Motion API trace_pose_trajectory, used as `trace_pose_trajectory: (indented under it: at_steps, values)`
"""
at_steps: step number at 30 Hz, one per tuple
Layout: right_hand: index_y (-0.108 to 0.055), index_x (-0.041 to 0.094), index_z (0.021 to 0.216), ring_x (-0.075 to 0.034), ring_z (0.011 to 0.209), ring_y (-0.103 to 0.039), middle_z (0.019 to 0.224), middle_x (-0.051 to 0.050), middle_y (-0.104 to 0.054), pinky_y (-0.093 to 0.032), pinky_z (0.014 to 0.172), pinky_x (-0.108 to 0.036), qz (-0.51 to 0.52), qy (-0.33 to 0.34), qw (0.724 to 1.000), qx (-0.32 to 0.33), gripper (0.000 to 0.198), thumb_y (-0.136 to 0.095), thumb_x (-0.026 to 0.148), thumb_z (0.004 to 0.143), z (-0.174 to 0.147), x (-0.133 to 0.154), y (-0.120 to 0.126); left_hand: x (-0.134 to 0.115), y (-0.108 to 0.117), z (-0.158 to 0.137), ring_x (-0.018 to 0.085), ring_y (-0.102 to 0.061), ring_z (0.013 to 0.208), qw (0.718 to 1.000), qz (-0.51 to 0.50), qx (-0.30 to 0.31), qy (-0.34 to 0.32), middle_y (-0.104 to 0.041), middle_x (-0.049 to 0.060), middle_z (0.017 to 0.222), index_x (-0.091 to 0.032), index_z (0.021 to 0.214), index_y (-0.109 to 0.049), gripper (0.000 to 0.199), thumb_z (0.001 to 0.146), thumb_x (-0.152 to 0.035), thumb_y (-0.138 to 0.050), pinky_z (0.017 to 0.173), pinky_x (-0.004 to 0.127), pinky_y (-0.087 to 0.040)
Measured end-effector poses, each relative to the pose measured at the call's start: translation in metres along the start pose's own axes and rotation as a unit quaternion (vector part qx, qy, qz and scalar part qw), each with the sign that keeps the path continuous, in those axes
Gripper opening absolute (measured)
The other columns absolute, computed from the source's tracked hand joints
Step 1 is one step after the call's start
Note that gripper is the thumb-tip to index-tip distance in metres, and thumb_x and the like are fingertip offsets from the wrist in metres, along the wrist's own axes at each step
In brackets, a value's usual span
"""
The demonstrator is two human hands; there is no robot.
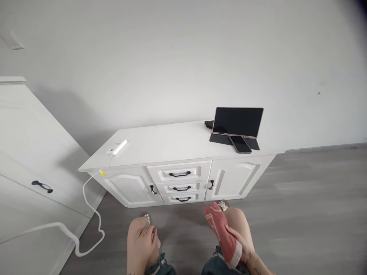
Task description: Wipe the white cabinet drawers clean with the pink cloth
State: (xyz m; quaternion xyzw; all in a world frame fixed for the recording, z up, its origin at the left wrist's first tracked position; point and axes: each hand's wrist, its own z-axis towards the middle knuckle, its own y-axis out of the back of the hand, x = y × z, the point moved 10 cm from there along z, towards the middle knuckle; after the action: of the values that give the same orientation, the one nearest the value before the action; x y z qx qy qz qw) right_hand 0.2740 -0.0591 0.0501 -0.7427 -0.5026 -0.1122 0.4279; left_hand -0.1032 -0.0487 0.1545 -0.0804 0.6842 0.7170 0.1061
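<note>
A pinkish-red sock (pixel 220 229) with pale markings and a pale cuff is held over my right thigh. My right hand (pixel 240 244) grips it from its right side, the thumb lying on the fabric. Its toe end points up and to the left, toward the dresser. On the other side, my left hand (pixel 149 238) rests against my left knee, its fingers loosely bent and nothing visible in them. Part of that hand's fingers is hard to make out.
Ahead stands a white dresser (pixel 163 143) with drawers and doors. A dark-screened tablet (pixel 237 121), a phone (pixel 240 144) and a white power strip (pixel 117 148) lie on top. The white cord (pixel 96 214) hangs at left beside a white cabinet (pixel 37 152).
</note>
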Motion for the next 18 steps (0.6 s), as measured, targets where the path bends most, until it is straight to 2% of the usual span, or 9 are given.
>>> trace_pose_trajectory:
  at_steps: [3,7,9,14,18]
  values:
    - [-0.073,0.023,0.071,-0.032,0.104,-0.069,0.082,-0.013,-0.075,-0.053,0.096,-0.039,0.035,-0.052,0.997,0.038,0.031,-0.078,0.053,0.061,-0.004,-0.011,-0.006,-0.015,0.002,0.002,0.027,-0.068,0.083,0.999,0.026,0.041,-0.012,-0.074,0.007,0.08,-0.024,0.085,-0.068,0.037,0.097,-0.033,-0.034,0.081,0.039,-0.045]
    - [-0.073,0.024,0.068,-0.03,0.098,-0.071,0.082,-0.012,-0.076,-0.052,0.096,-0.036,0.05,-0.072,0.995,0.042,0.026,-0.078,0.049,0.062,-0.007,-0.015,-0.005,-0.025,-0.003,0.002,0.027,-0.068,0.088,0.995,0.036,0.082,-0.038,-0.074,0.007,0.084,-0.023,0.082,-0.067,0.03,0.093,-0.026,-0.038,0.085,0.039,-0.043]
    - [-0.074,0.025,0.07,-0.03,0.094,-0.072,0.082,-0.011,-0.076,-0.053,0.094,-0.037,0.062,-0.064,0.996,0.032,0.028,-0.078,0.051,0.061,-0.006,-0.014,-0.006,-0.025,-0.005,0.003,0.027,-0.068,0.087,0.995,0.039,0.085,-0.034,-0.074,0.008,0.083,-0.023,0.082,-0.066,0.031,0.093,-0.026,-0.037,0.085,0.04,-0.043]
    - [-0.075,0.021,0.081,-0.031,0.099,-0.071,0.081,-0.01,-0.076,-0.053,0.097,-0.042,0.069,-0.053,0.996,0.022,0.033,-0.08,0.047,0.062,-0.007,-0.013,-0.014,-0.021,-0.007,0.004,0.029,-0.067,0.086,0.996,0.034,0.078,-0.021,-0.074,0.009,0.083,-0.023,0.081,-0.067,0.033,0.093,-0.027,-0.036,0.084,0.042,-0.044]
    - [-0.073,0.019,0.077,-0.03,0.096,-0.071,0.076,-0.01,-0.075,-0.054,0.093,-0.04,0.073,-0.061,0.995,0.022,0.032,-0.082,0.045,0.061,-0.006,-0.013,-0.015,-0.012,-0.004,0.001,0.031,-0.067,0.095,0.997,-0.054,0.057,0.012,-0.076,0.008,0.088,-0.025,0.086,-0.069,0.028,0.09,-0.032,-0.042,0.087,0.043,-0.046]
